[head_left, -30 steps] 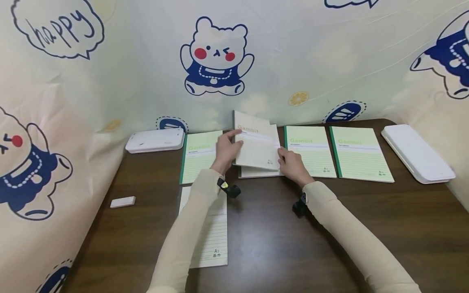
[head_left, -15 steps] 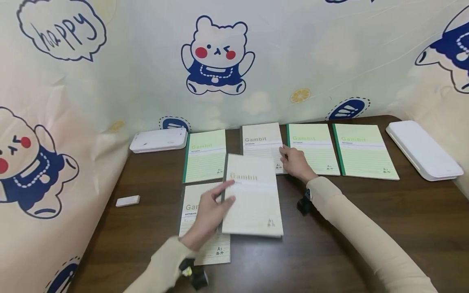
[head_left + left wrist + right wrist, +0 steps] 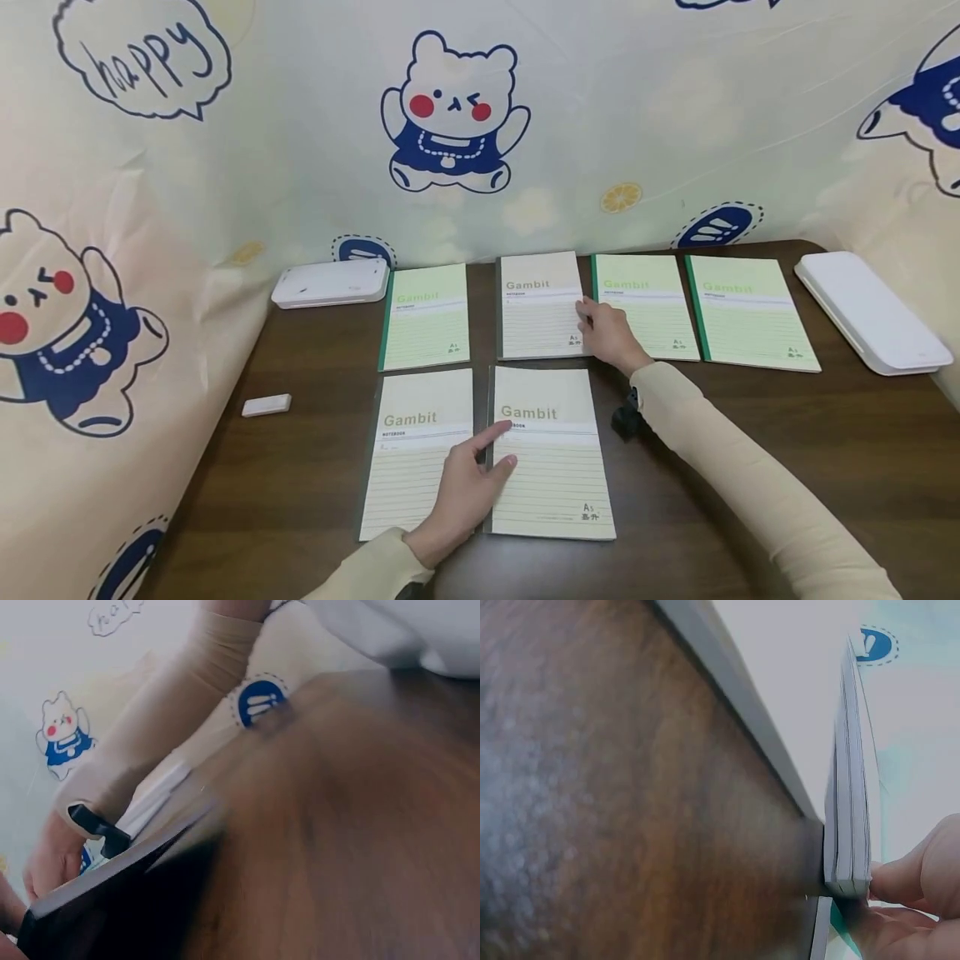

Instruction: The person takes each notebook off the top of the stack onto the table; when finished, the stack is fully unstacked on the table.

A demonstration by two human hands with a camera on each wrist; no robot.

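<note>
My left hand (image 3: 461,492) grips the grey spine of a cream Gambit notebook (image 3: 555,492) in the front row, thumb and forefinger over its cover. In the left wrist view this notebook (image 3: 105,877) shows edge-on with a dark shadow under it. Left of it lies a matching grey-spined notebook (image 3: 412,475), partly behind the hand. My right hand (image 3: 611,337) pinches the right edge of another grey-spined notebook (image 3: 536,312) in the back row. In the right wrist view, the fingers sit at the corner of the page block (image 3: 851,787).
Green-spined notebooks lie in the back row: one at left (image 3: 427,325), two at right (image 3: 641,283) (image 3: 753,312). White cases stand at back left (image 3: 330,283) and far right (image 3: 873,312). A small white block (image 3: 266,406) lies at left. A printed cloth (image 3: 570,125) hangs behind the table (image 3: 315,467).
My left hand has lifted the upper grey-spined notebook off the back-row one and brought it toward me, down beside the front-left notebook. My right hand has stayed at the back-row notebook's edge.
</note>
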